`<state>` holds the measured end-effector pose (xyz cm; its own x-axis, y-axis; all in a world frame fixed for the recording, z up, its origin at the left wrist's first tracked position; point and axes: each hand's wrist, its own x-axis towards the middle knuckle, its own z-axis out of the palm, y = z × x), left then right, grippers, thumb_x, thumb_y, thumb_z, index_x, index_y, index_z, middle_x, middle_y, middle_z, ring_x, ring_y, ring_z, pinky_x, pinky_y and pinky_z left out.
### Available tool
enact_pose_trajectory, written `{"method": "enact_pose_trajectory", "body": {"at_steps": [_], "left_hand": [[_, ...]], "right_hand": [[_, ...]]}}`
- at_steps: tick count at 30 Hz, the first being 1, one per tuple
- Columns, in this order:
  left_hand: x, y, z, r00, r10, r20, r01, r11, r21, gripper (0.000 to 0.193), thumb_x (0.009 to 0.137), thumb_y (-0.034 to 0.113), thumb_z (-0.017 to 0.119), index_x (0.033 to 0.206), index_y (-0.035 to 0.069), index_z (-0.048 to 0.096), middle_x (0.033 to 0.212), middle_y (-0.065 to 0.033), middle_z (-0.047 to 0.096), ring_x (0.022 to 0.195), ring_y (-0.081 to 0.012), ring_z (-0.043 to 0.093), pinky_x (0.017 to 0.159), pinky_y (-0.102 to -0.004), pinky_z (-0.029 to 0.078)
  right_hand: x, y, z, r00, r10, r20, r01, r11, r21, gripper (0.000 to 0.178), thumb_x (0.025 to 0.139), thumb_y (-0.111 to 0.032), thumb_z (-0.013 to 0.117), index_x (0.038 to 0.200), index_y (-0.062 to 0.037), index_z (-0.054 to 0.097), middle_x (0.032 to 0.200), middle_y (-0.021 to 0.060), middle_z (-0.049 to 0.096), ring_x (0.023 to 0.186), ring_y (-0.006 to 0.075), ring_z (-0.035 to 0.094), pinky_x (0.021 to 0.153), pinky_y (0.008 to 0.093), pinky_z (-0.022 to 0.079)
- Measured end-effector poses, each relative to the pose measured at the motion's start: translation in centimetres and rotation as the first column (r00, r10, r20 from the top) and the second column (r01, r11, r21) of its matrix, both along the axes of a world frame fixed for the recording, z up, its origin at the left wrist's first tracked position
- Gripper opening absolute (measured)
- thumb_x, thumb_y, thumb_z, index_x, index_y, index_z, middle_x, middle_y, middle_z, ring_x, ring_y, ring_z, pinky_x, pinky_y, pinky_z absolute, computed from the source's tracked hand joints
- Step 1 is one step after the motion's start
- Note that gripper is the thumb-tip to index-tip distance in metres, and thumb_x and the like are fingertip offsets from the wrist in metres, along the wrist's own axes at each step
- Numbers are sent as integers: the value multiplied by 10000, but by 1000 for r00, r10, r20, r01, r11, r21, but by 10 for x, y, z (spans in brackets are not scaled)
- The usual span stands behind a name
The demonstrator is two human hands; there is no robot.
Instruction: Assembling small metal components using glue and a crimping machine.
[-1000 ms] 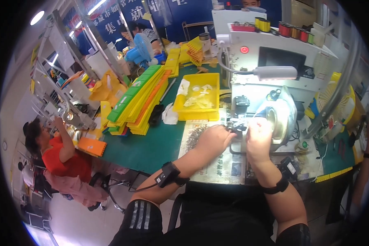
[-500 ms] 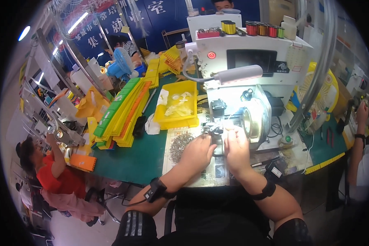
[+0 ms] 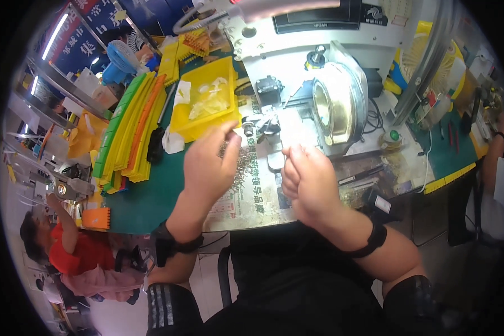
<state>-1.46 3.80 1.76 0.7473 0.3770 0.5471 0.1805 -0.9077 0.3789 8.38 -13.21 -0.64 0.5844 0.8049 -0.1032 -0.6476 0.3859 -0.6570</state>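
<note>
My left hand (image 3: 210, 168) is over the heap of small dark metal pieces (image 3: 242, 171), by the near edge of the yellow tray (image 3: 180, 126). Its thumb and forefinger are apart, with nothing visible between them. My right hand (image 3: 311, 182) is closed in a pinch just in front of the machine's small metal fixture (image 3: 270, 124). Whatever its fingertips hold is too small and too glared to make out. Right of the fixture stands the machine's round metal wheel-like housing (image 3: 339, 106). Crumpled clear plastic (image 3: 210, 103) lies in the tray.
Stacked yellow, green and orange corrugated strips (image 3: 131, 129) lie on the green table (image 3: 145, 204) at left, near a blue fan (image 3: 120, 59). A metal post (image 3: 423, 73) rises at right. Tweezers-like tools (image 3: 361, 173) lie near the front edge. People sit at both sides.
My left hand has left the fixture and moved left, over the metal pieces. The right hand has drawn slightly back toward me, still pinched. The view has tipped down and closer.
</note>
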Motion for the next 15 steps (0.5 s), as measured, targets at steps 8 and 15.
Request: {"method": "enact_pose_trajectory", "body": {"at_steps": [8,15], "left_hand": [[68,38,36,892,-448,57,432,808,-400,222,947,137,637,1074,-14,737,1063,-126,739,955,-205,688,855,-304,521],[111,67,27,647,-762,17,412,331,-849,199,882,145,717,1012,-4,740,1174,-142,723,1122,-206,639,996,-321,478]], "right_hand": [[49,45,-7,991,-26,-128,5,987,-164,141,1054,-199,537,929,-135,524,569,-77,336,446,50,273,410,236,223],[56,65,3,997,-82,-10,76,956,-282,133,1050,-191,538,932,-138,504,661,-57,429,477,57,329,423,231,263]]}}
